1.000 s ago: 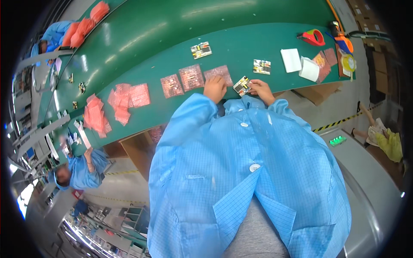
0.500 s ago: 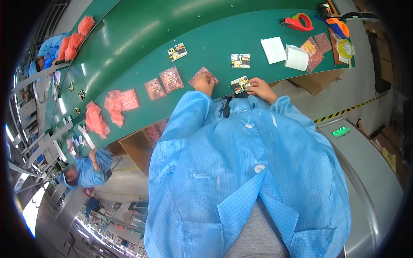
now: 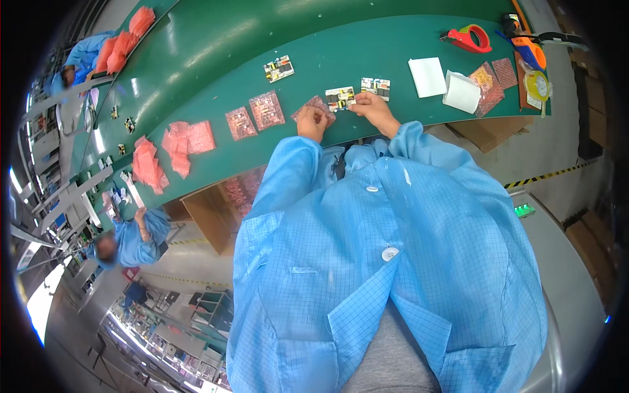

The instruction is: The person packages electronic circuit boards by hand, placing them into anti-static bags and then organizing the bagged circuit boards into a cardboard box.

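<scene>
My left hand (image 3: 312, 122) is closed on a pink bubble-wrap bag (image 3: 319, 103) at the near part of the green bench. Just to the right, my right hand (image 3: 373, 109) pinches the right edge of a circuit board (image 3: 340, 99) crowded with yellow and black parts. The board is beside the bag and close to its right side; whether they touch is unclear. A second circuit board (image 3: 376, 88) lies behind my right hand, and a third board (image 3: 279, 68) lies farther back on the left. Left of my left hand are two filled bubble-wrap bags (image 3: 266, 110).
Pink bags (image 3: 191, 137) lie on the bench's left. White pads (image 3: 427, 77), more bubble-wrap bags (image 3: 503, 73), a red tape dispenser (image 3: 468, 39) and a yellow tape roll (image 3: 538, 86) are on the right. An open cardboard box (image 3: 213, 219) stands under the bench. A co-worker (image 3: 134, 239) sits left.
My right hand has carried the circuit board left and away from me, from the bench's front edge up beside the bag. My left hand stays on the bag. The view has shifted slightly.
</scene>
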{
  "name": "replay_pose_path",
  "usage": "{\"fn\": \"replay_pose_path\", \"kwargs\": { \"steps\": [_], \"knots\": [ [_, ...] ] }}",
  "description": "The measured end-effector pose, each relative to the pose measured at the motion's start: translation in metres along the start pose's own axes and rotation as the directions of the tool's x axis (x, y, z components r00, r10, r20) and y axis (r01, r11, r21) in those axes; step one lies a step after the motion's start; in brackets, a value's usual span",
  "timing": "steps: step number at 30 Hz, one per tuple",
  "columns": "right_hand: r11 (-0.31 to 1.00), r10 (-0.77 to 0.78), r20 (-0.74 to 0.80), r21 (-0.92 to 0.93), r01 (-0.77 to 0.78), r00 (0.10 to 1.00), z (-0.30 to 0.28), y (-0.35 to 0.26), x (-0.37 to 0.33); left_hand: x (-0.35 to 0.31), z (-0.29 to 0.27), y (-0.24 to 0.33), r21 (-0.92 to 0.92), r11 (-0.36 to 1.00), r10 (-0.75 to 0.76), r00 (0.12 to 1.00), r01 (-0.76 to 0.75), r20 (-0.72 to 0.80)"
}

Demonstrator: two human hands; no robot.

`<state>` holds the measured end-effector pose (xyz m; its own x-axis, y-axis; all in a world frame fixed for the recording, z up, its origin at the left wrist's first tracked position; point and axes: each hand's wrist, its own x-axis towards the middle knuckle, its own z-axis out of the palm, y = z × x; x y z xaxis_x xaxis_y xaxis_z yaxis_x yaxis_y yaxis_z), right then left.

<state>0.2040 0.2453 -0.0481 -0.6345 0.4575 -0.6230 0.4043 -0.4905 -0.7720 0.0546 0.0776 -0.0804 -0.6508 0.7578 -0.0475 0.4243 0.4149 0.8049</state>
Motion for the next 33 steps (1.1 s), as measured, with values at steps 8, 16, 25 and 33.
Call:
{"fn": "replay_pose_path", "kwargs": {
  "steps": [8, 16, 25, 33],
  "knots": [
    [0.985, -0.118, -0.147, 0.107, 0.134, 0.982, 0.031, 0.008, -0.002, 0.009, -0.024, 0.000, 0.064, 0.983, 0.175, 0.983, -0.172, -0.048],
    [0.979, -0.183, -0.135, 0.072, 0.193, 0.974, 0.042, 0.011, -0.012, 0.011, -0.037, -0.013, -0.115, 0.954, 0.274, 0.960, -0.278, -0.052],
    [0.987, -0.162, -0.089, -0.027, 0.160, 0.983, 0.048, 0.018, -0.016, 0.010, -0.038, -0.023, -0.151, 0.945, 0.279, 0.956, -0.290, -0.093],
    [0.997, -0.068, -0.056, -0.036, 0.066, 0.996, 0.047, 0.013, -0.016, 0.010, -0.037, -0.022, -0.242, 0.928, 0.296, 0.955, -0.284, 0.013]
  ]
}}
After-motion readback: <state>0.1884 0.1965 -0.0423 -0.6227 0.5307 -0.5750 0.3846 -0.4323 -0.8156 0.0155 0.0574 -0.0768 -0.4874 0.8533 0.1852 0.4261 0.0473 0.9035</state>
